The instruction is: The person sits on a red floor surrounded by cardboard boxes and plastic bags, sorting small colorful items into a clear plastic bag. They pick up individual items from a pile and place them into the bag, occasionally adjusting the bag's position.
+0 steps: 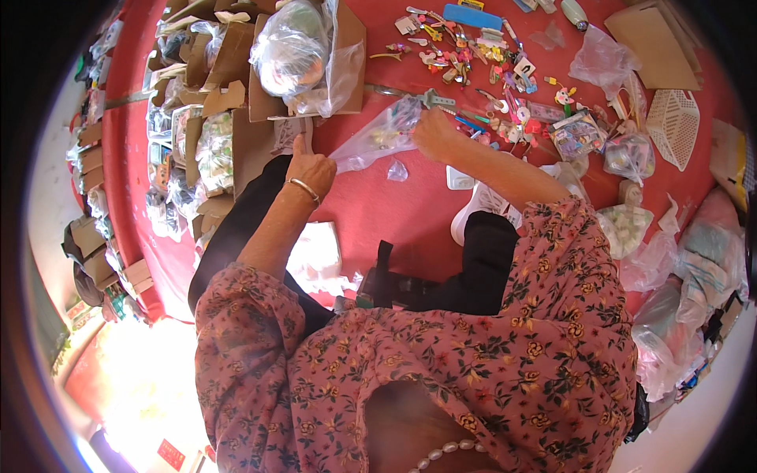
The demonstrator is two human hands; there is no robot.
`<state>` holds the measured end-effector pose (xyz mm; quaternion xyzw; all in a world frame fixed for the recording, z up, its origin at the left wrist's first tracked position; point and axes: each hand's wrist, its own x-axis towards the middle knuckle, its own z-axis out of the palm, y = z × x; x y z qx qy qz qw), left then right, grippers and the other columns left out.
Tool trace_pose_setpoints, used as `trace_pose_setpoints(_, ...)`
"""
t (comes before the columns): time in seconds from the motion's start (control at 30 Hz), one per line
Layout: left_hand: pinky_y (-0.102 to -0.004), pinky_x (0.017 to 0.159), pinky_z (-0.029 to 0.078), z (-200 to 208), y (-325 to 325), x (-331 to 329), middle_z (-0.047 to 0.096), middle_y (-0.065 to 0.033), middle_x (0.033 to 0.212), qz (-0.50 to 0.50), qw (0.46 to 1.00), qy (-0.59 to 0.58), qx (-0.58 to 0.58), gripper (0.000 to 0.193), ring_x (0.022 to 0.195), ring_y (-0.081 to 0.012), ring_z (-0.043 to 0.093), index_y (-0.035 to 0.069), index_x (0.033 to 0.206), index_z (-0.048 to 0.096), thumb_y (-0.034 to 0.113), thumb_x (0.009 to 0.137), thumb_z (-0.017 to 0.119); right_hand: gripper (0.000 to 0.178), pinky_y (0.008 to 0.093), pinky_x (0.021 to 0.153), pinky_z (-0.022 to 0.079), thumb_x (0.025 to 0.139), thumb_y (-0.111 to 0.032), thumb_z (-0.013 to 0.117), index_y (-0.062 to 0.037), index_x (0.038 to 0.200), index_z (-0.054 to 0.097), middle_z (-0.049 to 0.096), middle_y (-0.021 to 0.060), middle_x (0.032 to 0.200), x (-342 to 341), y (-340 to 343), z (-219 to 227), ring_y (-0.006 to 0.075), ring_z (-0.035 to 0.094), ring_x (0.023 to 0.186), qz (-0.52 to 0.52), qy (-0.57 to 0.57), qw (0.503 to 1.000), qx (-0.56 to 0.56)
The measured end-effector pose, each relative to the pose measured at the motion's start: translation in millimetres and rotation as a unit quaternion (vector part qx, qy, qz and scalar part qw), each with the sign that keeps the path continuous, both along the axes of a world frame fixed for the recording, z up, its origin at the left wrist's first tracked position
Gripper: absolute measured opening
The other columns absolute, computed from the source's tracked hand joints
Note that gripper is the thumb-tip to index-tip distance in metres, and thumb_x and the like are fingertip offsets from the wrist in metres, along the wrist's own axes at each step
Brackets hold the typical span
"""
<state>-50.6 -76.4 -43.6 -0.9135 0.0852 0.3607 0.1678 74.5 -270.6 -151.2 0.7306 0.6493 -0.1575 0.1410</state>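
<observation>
A clear plastic bag (364,145) is stretched between my two hands above the red cloth. My left hand (310,171) pinches its lower left corner, with the index finger pointing up and a bangle on the wrist. At the other end, my right hand (436,135) is closed on the bag's upper right part; its fingertips are partly hidden. Small yellowish pieces show through the plastic, too blurred to name. Just beyond my right hand lies a grey-green strap-like piece (436,99). A small scrap of clear plastic (397,169) rests on the cloth below the bag.
A heap of colourful hair clips and trinkets (465,55) spreads at the far right of centre. Cardboard boxes (351,39) with bagged goods stand at the left. A white plastic basket (673,130) and several plastic bags (627,155) lie at the right. A white shoe (475,206) is below.
</observation>
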Motion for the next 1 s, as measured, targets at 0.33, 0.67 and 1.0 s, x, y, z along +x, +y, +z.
trace_pose_setpoints(0.33,-0.0511,0.095,0.023,31,-7,16,0.065,-0.0092,0.079,-0.002,0.996,0.079,0.037,0.021,0.08,-0.0229,0.061,0.01,0.081,0.066,0.014,0.08,0.045,0.017,0.0393,0.062,0.049,0.072,-0.014,0.052,-0.006,0.081,0.063,0.064,0.0108,0.082,32,0,57,0.0264,0.063,0.075,-0.231,0.153,0.961,0.023)
trace_pose_setpoints(0.67,-0.0481,0.097,0.027,143,-48,-32,0.05,-0.0107,0.114,-0.021,0.969,-0.044,-0.242,0.039,0.108,-0.0254,0.046,0.006,0.115,0.047,0.01,0.076,0.048,0.022,0.0379,0.058,0.05,0.073,-0.013,0.053,-0.0036,0.093,0.055,0.058,0.0175,0.089,12,18,-9,0.0289,0.061,0.079,-0.283,0.115,0.94,0.155)
trace_pose_setpoints(1.0,-0.0417,0.084,0.036,102,-55,-27,0.053,-0.0121,0.095,-0.034,0.979,-0.053,-0.195,0.034,0.088,-0.0232,0.052,0.003,0.108,0.05,0.012,0.076,0.047,0.01,0.0366,0.053,0.047,0.071,-0.013,0.055,-0.0045,0.073,0.059,0.058,0.01,0.065,46,40,-51,0.0239,0.062,0.066,-0.258,0.249,0.901,0.246)
